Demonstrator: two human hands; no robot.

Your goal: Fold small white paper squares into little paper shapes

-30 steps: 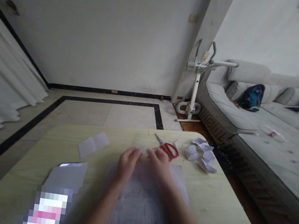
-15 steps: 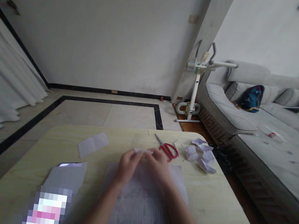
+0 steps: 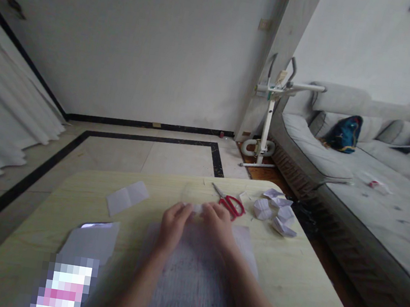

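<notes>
My left hand (image 3: 174, 226) and my right hand (image 3: 218, 226) are close together over the far edge of a large printed sheet (image 3: 189, 284). Between their fingertips is a small piece of white paper (image 3: 197, 208), mostly covered by the fingers. Both hands are closed on it, one at each side. Just beyond my right hand lie red-handled scissors (image 3: 231, 204), blades pointing away to the left. Several folded paper pieces (image 3: 263, 209) sit right of the scissors. A creased paper slip (image 3: 127, 198) lies to the left of my left hand.
On the left of the wooden table (image 3: 300, 286) are a stack of paper (image 3: 91, 242) and a blurred-out bright screen (image 3: 63, 289). A grey sofa (image 3: 365, 218) stands to the right, with a white exercise machine (image 3: 268, 117) behind the table.
My fingertips have drawn slightly apart, the left hand shifting a little left, and more of the small paper shows between them. The things on the table stay put.
</notes>
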